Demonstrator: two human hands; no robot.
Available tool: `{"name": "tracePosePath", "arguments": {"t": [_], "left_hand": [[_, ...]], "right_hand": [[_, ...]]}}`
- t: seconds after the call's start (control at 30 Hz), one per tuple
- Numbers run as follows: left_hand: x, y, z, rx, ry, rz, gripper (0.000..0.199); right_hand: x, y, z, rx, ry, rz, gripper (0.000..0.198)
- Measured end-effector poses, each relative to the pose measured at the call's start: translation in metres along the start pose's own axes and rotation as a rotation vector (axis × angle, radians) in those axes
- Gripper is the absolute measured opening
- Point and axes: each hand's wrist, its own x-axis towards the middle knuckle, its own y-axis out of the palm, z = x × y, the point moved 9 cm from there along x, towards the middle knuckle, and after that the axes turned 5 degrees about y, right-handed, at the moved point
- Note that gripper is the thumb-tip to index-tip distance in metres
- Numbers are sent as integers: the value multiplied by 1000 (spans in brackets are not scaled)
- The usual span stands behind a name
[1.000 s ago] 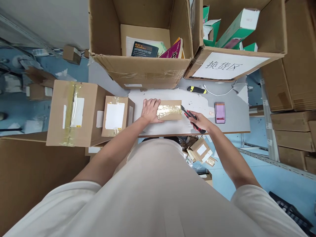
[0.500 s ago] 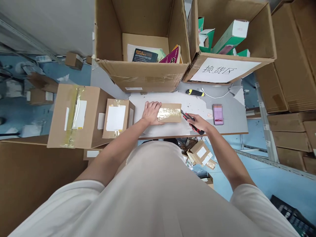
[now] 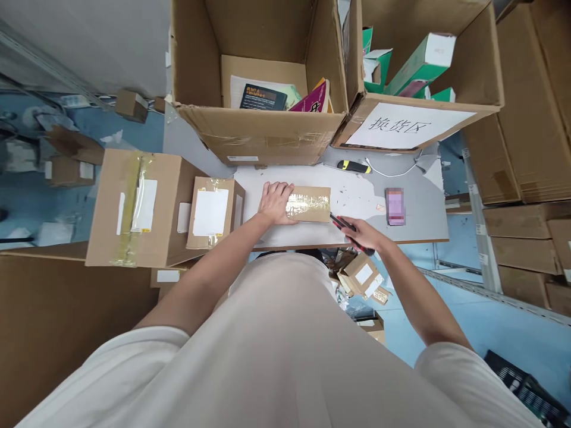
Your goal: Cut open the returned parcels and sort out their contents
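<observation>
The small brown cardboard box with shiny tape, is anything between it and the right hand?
Only the black and red cutter in the right hand, its tip by the right end of the box. Nothing else visible stands between.

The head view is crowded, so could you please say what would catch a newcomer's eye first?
Likely two big open cartons along the back of the table: the left holds books, the right carton holds green boxes and bears a white sign. Mid-table, the left hand covers one end of a taped package; the right hand holds a cutter by the other.
</observation>
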Motion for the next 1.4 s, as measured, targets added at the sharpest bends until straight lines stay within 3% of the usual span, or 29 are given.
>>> {"name": "tracePosePath", "arguments": {"t": [0.2,0.3,0.4,0.5,0.67,0.87,1.1,1.2,1.27,1.33,1.4], "left_hand": [[-2,3,1,-35,5,25,116],[-5,4,2,-35,24,32,121],[-9,0,2,-43,47,-16,117],[-12,-10,5,-42,20,-115,89],[-30,-16,2,-20,-37,-181,54],[-68,-5,-12,18,-23,-98,51],[-78,14,-22,60,-24,-7,60],[-77,16,-23,61,-36,8,58],[-76,17,-23,48,-54,23,57],[-77,18,-23,34,-78,36,58],[-77,20,-23,20,-87,50,60]], "right_hand": [[-17,6,-19,22,10,-58,51],[-32,-7,-28,-18,30,-86,54],[-37,-29,-40,58,-10,-208,66],[-19,-44,-55,196,-51,-379,72],[41,-40,-61,197,-36,-524,70],[71,-46,-58,161,-54,-545,43],[71,-57,-79,-67,94,-675,44],[57,-64,-49,-163,38,-798,52],[47,-61,-1,-303,-160,-863,58],[45,-38,55,-541,-416,-793,65],[54,-6,91,-793,-526,-640,73]]}}
